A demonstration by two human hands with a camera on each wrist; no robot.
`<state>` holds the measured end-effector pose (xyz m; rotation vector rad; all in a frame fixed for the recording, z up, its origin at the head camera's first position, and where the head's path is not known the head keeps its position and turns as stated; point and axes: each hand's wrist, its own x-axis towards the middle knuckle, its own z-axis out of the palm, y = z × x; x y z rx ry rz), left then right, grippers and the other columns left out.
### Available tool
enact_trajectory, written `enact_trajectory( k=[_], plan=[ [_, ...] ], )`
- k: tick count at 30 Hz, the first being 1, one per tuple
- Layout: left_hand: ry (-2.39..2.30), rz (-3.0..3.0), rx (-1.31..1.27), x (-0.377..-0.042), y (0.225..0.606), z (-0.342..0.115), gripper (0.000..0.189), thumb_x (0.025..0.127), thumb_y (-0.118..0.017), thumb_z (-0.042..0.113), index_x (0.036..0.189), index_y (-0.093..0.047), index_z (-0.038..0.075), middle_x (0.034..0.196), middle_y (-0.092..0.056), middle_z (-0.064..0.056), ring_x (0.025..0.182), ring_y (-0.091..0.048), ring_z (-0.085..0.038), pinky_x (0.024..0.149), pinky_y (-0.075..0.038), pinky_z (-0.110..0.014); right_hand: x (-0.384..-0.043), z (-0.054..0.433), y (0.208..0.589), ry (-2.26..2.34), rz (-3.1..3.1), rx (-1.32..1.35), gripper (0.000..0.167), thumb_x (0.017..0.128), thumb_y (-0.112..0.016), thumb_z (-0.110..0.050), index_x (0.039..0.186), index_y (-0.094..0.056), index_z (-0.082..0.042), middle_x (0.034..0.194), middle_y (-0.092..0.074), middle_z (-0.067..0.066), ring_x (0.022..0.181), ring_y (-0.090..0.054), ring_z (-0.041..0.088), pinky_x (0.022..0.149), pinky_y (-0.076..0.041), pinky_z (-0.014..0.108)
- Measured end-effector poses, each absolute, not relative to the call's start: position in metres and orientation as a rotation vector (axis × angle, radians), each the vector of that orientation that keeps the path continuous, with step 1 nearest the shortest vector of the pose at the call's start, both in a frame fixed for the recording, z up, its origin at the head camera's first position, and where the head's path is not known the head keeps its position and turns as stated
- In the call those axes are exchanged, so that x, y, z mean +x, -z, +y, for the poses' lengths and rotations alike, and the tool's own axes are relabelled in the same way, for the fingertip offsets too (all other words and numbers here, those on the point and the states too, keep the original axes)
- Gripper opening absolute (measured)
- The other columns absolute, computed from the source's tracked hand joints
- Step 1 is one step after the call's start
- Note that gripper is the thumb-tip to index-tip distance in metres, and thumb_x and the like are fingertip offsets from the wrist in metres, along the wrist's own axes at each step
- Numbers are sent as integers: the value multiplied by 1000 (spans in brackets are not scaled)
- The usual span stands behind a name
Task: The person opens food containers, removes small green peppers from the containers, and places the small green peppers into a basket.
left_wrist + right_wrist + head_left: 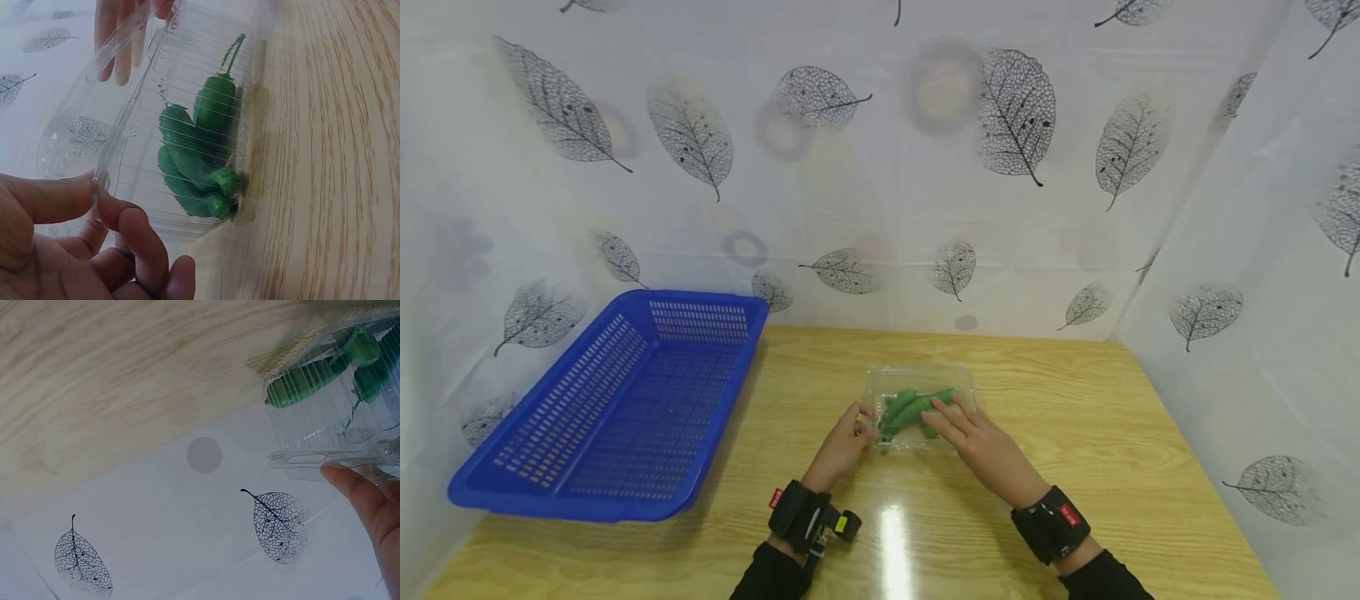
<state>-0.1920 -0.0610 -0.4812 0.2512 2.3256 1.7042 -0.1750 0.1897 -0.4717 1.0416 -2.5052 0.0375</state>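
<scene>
A clear ribbed plastic box [917,377] lies on the table in front of me. Inside it are several green peppers [187,147], some with thin stems, seen through the wall. My left hand [842,447] is at the box's near left corner; in the left wrist view its thumb and index finger pinch the clear rim [106,172]. From the right, my right hand [988,450] reaches over the top of the box with its fingers extended. One of its digits touches the rim in the right wrist view; the rest of that hand is mostly out of that frame.
A large blue slatted plastic basket [692,492] stands at the left of the wood-grain table [1075,400]. White sheeting [880,192] printed with leaves hangs behind the table and along both sides. Light glares off the near part of the tabletop.
</scene>
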Motion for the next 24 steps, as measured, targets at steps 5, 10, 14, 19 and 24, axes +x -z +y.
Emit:
enact_trajectory(
  k=[5,10,14,19,24],
  plan=[
    [-1704,2321,244,-192,482,-61,20,94,-49,4,113,-45,0,78,-55,-12,66,-42,-15,56,-32,-26,-176,191,471,-32,-2491,1048,78,69,-76,6,138,-46,-14,141,-48,12,128,-46,37,96,-46,46],
    [-1695,2327,260,-192,482,-61,20,95,-48,6,113,-45,-1,75,-53,-12,63,-40,-14,55,-30,-25,-176,191,473,-44,-2505,1046,79,70,-72,11,139,-45,-14,142,-47,12,129,-45,37,97,-45,46],
    [-1692,2327,245,-192,482,-61,20,95,-48,5,114,-45,0,74,-51,-9,62,-39,-14,54,-30,-25,-176,191,474,-80,-2514,1047,79,70,-70,15,139,-45,-14,142,-47,12,129,-45,38,96,-46,46],
    [-1697,2324,233,-191,480,-61,20,94,-48,4,114,-45,0,75,-51,-9,61,-39,-14,53,-30,-24,-175,191,469,-114,-2516,1048,79,70,-69,16,139,-45,-14,141,-48,12,129,-45,38,96,-46,46],
    [-1699,2329,249,-191,480,-61,20,94,-47,4,114,-46,-1,77,-53,-12,62,-40,-15,54,-31,-25,-173,190,468,-131,-2533,1045,77,72,-69,16,139,-45,-14,142,-47,12,129,-45,38,96,-46,47]
  ],
)
